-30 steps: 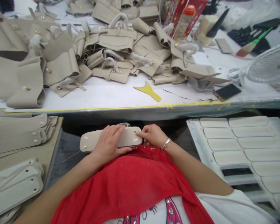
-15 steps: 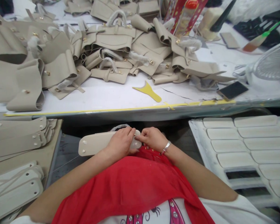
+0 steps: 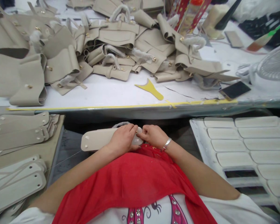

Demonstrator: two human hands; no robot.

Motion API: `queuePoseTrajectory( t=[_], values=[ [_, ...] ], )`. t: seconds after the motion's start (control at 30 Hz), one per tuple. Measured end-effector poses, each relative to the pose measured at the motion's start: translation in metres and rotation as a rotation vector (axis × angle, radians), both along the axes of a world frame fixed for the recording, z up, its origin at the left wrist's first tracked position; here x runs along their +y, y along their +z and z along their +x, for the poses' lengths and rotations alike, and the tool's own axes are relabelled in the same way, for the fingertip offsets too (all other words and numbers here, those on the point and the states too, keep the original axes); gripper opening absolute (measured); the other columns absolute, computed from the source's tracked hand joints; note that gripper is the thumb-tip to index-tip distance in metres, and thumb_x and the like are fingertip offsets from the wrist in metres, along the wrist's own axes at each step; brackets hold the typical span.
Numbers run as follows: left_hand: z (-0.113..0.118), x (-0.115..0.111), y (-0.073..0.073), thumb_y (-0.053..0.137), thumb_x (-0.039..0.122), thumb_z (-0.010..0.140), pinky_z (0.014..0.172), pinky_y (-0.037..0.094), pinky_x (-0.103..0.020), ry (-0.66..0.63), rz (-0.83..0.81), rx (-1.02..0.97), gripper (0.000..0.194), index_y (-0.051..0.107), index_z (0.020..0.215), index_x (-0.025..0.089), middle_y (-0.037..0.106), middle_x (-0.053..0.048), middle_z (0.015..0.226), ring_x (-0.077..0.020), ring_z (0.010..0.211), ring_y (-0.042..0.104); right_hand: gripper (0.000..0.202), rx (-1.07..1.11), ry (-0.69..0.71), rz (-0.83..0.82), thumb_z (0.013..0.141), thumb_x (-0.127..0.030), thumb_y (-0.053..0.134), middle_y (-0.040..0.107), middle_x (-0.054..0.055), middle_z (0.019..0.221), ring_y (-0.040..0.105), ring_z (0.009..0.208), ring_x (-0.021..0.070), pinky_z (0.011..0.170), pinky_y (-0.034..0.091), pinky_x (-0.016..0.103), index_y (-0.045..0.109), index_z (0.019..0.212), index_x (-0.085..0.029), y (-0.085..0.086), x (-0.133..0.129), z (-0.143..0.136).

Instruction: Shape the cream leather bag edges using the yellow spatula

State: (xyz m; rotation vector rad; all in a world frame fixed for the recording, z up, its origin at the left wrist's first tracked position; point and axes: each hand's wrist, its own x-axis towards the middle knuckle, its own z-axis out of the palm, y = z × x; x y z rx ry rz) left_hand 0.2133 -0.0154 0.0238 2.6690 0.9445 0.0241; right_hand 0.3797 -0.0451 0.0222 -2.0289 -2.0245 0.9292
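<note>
Your left hand [image 3: 123, 139] is clamped across the bag [image 3: 98, 138], fingers over its far side and thumb at the near edge. The bag lies base up in front of your red apron [image 3: 130, 177], its longer part reaching left of this grip, with two white-covered feet [image 3: 86, 137] at that end. Your right hand [image 3: 153, 137] is curled just right of the grip, fingertips at a small gold stud [image 3: 137, 132]; whether they pinch it cannot be told. Straight beyond the grip, a yellow scraper [image 3: 150, 89] lies near the table edge, with a phone [image 3: 234, 90] further right. Stacked strips [image 3: 20, 189] lie left of the grip; a rack [image 3: 199, 149] of pale strips stands right.
</note>
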Motion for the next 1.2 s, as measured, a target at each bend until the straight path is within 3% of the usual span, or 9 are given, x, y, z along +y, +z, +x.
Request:
queuePoseTrajectory(
  t=[0.2,0.4,0.5,0.57,0.67,0.73,0.83,1.0,1.2],
  values=[
    [-0.007,-0.003,0.000,0.071,0.044,0.063,0.093,0.040,-0.039,0.046,-0.018,-0.035,0.072,0.046,0.120,0.008,0.053,-0.016,0.115,-0.0294,0.105,0.051,0.032,-0.026,-0.010,0.010,0.078,-0.042,0.054,0.059,0.000,0.056,0.047,0.049,0.0093,0.048,0.024,0.022,0.052,0.058,-0.018,0.004,-0.002,-0.006],
    [-0.009,-0.008,-0.005,0.074,0.043,0.061,0.095,0.038,-0.040,0.059,-0.020,-0.094,0.077,0.044,0.124,0.008,0.051,-0.017,0.119,-0.0299,0.109,0.049,0.031,0.074,-0.067,-0.138,0.080,-0.043,0.050,0.058,-0.001,0.051,0.051,0.044,0.0091,0.047,0.030,0.020,0.052,0.062,-0.018,0.008,-0.001,-0.009],
    [-0.031,-0.010,0.000,0.070,0.050,0.065,0.102,0.032,-0.043,0.085,-0.024,-0.201,0.080,0.039,0.128,0.012,0.047,-0.016,0.126,-0.0286,0.116,0.044,0.033,0.130,-0.106,-0.185,0.079,-0.047,0.049,0.058,-0.001,0.051,0.052,0.041,0.0096,0.045,0.033,0.019,0.049,0.062,-0.018,0.010,-0.003,-0.011],
    [-0.062,-0.009,0.003,0.064,0.052,0.070,0.103,0.029,-0.043,0.227,0.023,-0.292,0.073,0.039,0.128,0.015,0.047,-0.014,0.127,-0.0267,0.118,0.042,0.036,0.142,-0.121,-0.196,0.078,-0.050,0.049,0.057,-0.002,0.049,0.053,0.040,0.0104,0.043,0.033,0.020,0.047,0.061,-0.019,0.010,-0.003,-0.012],
    [-0.126,-0.006,0.003,0.055,0.045,0.079,0.093,0.038,-0.039,0.662,0.111,-0.348,0.044,0.051,0.111,0.014,0.056,-0.012,0.109,-0.0238,0.103,0.050,0.040,0.147,-0.127,-0.212,0.078,-0.055,0.047,0.054,-0.002,0.046,0.052,0.039,0.0112,0.041,0.033,0.020,0.045,0.060,-0.020,0.006,-0.001,-0.011],
    [-0.165,-0.007,-0.002,0.051,0.043,0.081,0.078,0.044,-0.033,0.892,-0.005,-0.360,0.032,0.056,0.094,0.014,0.059,-0.008,0.090,-0.0197,0.083,0.054,0.041,0.154,-0.119,-0.221,0.077,-0.057,0.047,0.054,-0.003,0.046,0.051,0.039,0.0109,0.041,0.034,0.021,0.044,0.059,-0.020,0.002,0.000,-0.011],
    [-0.198,-0.008,-0.012,0.052,0.045,0.079,0.061,0.041,-0.025,0.976,-0.342,-0.452,0.030,0.056,0.078,0.015,0.057,-0.002,0.072,-0.0145,0.065,0.052,0.043,0.164,-0.117,-0.237,0.076,-0.059,0.047,0.053,-0.003,0.046,0.049,0.040,0.0106,0.042,0.034,0.021,0.043,0.059,-0.020,-0.001,0.001,-0.011],
    [-0.199,-0.004,-0.017,0.058,0.045,0.073,0.052,0.035,-0.020,0.992,-0.594,-0.656,0.032,0.057,0.070,0.013,0.055,0.001,0.063,-0.0101,0.056,0.046,0.044,0.174,-0.171,-0.278,0.073,-0.061,0.049,0.049,-0.004,0.043,0.046,0.039,0.0106,0.041,0.033,0.021,0.044,0.059,-0.020,0.003,0.001,-0.017],
    [-0.202,0.011,-0.021,0.062,0.044,0.069,0.049,0.032,-0.019,0.987,-0.651,-0.693,0.032,0.058,0.065,0.012,0.052,0.001,0.058,-0.0089,0.053,0.043,0.044,0.215,-0.228,-0.308,0.072,-0.062,0.051,0.048,-0.004,0.046,0.046,0.040,0.0103,0.043,0.033,0.022,0.045,0.061,-0.019,0.004,0.000,-0.021]
  ],
)
